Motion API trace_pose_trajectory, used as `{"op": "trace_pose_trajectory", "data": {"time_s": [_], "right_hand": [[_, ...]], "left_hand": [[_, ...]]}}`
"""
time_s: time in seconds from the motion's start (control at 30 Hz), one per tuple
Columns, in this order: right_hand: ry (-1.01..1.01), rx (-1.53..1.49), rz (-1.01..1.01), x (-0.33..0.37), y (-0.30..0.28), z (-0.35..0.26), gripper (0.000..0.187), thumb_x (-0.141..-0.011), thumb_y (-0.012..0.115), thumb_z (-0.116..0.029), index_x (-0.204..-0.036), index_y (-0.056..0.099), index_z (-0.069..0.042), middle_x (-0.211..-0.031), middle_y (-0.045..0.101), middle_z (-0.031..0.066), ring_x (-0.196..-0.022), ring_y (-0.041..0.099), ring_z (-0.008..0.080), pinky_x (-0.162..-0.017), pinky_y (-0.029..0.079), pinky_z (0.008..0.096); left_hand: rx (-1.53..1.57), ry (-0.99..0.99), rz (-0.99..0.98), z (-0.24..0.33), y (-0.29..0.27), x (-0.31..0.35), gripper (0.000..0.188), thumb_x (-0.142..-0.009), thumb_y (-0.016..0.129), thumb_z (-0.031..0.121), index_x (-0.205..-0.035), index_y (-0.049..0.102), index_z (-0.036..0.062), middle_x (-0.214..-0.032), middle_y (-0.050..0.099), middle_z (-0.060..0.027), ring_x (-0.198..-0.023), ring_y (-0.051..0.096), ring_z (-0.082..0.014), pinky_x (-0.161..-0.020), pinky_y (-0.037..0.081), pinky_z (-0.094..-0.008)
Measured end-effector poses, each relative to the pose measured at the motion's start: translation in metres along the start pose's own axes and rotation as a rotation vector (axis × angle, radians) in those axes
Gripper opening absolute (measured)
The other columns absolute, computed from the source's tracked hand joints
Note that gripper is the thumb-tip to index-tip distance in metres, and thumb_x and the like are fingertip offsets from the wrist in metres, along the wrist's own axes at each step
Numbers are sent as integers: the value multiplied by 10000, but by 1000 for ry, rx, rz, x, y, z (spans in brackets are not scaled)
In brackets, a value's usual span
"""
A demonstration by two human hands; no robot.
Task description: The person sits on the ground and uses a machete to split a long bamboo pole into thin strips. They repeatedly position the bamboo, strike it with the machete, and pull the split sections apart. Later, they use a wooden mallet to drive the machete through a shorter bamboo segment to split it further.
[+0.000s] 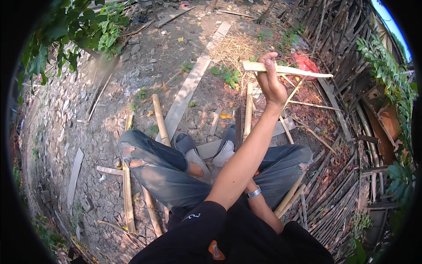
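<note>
My left arm reaches across and up to the right. At its end my left hand (272, 86) is closed around a pale split bamboo strip (303, 71), held roughly level above the ground. One end of the strip is broad and squared; the other tapers to the right. My right wrist, with a silver watch (254, 192), lies low between my thighs. The right hand (249, 185) is almost wholly covered by my left forearm, so its fingers and anything in them are hidden. Bamboo poles (161, 119) lie by my feet, one more (248, 110) beneath my raised arm.
A long grey plank (193, 81) runs away from my feet over cracked soil. Split bamboo (127, 185) lies to my left. Stacked sticks (336, 202) and a stick fence (334, 26) line the right side. A red plastic bag (303, 64) lies behind the strip, near dry straw (235, 50).
</note>
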State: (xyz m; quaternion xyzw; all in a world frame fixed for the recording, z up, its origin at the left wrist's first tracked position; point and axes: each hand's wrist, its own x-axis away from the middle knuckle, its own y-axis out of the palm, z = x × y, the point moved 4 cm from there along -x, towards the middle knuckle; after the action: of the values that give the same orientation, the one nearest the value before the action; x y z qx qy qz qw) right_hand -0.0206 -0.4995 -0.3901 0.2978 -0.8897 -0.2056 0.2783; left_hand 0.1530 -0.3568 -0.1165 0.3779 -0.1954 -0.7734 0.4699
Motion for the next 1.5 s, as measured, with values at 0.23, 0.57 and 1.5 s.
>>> {"op": "trace_pose_trajectory", "data": {"time_s": [0.23, 0.57, 1.5], "right_hand": [[132, 75, 52, -16, -30, 22, 139, -935, 728, -198, -934, 632, -97, -798, 601, -17, -716, 584, 88, -650, 507, 278], [-267, 158, 175, 40, 14, -152, 252, -998, 618, -268, -952, 592, -22, -589, 405, -22, -438, 415, 89, -597, 509, 310], [-776, 159, 240, 83, 19, -291, 209, -1008, 635, -224, -882, 520, -105, -628, 347, -34, -528, 387, 85, -737, 465, 306]], "left_hand": [[-398, -620, -1555, 17, -124, 184, 542, -942, 700, 314, -1343, 590, -34, -1379, 592, -226, -1347, 534, -330, -1119, 431, -421], [-841, -202, 143, 241, -428, -7, 290, -1020, 601, 168, -1233, 639, -25, -1053, 716, -120, -930, 663, -168, -896, 518, -313], [217, -393, 1841, 251, -966, 371, 676, -954, 611, 567, -1447, 489, 121, -1477, 537, -25, -1248, 598, -196, -913, 566, -348]]}}
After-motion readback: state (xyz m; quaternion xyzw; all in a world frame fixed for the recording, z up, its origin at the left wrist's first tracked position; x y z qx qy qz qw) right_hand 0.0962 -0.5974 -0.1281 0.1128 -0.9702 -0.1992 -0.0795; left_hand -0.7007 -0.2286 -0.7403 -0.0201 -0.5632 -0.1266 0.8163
